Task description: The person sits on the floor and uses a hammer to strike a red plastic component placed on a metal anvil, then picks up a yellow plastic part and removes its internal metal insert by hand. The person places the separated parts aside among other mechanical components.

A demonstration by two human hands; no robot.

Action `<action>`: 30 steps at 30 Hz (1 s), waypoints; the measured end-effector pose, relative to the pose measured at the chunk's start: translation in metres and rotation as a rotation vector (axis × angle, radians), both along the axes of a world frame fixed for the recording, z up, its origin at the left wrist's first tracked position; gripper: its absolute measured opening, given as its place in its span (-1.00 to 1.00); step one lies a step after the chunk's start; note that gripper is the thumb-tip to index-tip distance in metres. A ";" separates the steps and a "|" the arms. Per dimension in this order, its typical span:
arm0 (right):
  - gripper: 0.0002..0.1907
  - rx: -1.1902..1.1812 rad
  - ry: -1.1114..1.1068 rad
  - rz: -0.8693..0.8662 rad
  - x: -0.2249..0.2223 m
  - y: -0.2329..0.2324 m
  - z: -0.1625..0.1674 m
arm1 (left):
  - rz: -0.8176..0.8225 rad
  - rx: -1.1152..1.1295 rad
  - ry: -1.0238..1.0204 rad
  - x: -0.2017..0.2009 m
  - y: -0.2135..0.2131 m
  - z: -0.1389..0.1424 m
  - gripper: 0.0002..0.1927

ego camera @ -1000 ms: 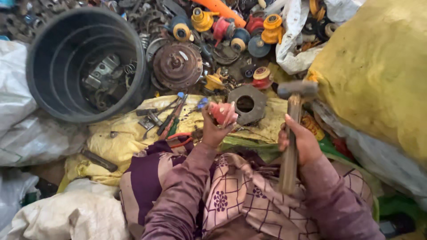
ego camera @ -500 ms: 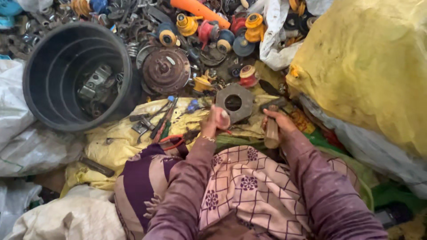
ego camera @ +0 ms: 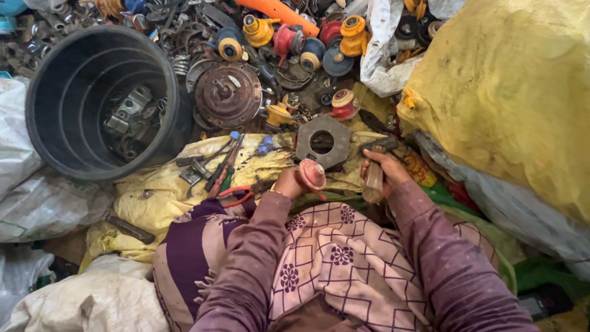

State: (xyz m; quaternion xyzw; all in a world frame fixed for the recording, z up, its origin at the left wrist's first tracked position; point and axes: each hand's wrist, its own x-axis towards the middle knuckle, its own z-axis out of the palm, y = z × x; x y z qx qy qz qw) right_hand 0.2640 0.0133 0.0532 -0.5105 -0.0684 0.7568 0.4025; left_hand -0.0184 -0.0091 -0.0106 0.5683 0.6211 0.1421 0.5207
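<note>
The left hand [ego camera: 287,183] is closed around a small reddish round part [ego camera: 311,174], holding it just above the lap, over the near edge of a stained yellow cloth [ego camera: 163,178]. The right hand [ego camera: 382,169] is clamped on the wooden handle of a hammer [ego camera: 374,172]; the dark metal head sits just beyond the knuckles, and the handle's butt end points back towards the body. The two hands are near each other but apart — the reddish part lies between them, nearer the left.

Just ahead of both hands a grey hexagonal metal block [ego camera: 322,141] with a round hole through its middle lies flat on the cloth. To the left of the left hand a few hand tools [ego camera: 218,166] lie side by side on the same cloth (pliers and screwdrivers by the look of them, though the detail is small). Further out on that side stands a black plastic bucket [ego camera: 98,101] with grey metal pieces at its bottom, and beside it a rusty round disc [ego camera: 228,95]. Beyond the hands spreads a heap of yellow, red and blue parts [ego camera: 295,40]. To the right of the right hand bulges a large yellow sack [ego camera: 510,92] — it fills that whole side.
</note>
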 end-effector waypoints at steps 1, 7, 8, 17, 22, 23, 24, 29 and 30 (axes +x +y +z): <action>-0.78 0.005 -0.036 -0.005 0.001 0.000 -0.001 | -0.114 0.091 0.260 0.002 0.003 0.001 -0.64; -0.79 0.011 0.005 0.039 0.001 0.001 0.003 | 0.461 0.187 0.009 0.005 0.015 0.029 -0.55; -0.78 0.004 -0.028 0.066 0.000 -0.002 0.008 | 0.384 0.274 0.053 0.003 0.020 0.034 -0.60; -0.69 0.435 -0.593 0.345 0.002 -0.037 0.090 | 0.217 0.204 0.377 0.016 0.040 0.057 -0.58; -0.63 1.057 -1.219 0.436 -0.010 -0.044 0.097 | 0.241 0.117 0.354 0.023 0.032 0.061 -0.56; -0.60 0.915 -1.211 0.524 -0.017 -0.046 0.093 | 0.287 0.112 0.358 0.024 0.030 0.060 -0.55; -0.57 0.772 -1.198 0.609 -0.026 -0.048 0.087 | 0.338 0.098 0.362 0.024 0.028 0.059 -0.55; -0.44 0.442 -1.227 0.930 -0.048 -0.040 0.059 | 0.403 0.106 0.337 0.027 0.022 0.044 -0.54; -0.42 0.469 -1.219 0.931 -0.049 -0.037 0.055 | 0.410 0.124 0.344 0.028 0.022 0.041 -0.54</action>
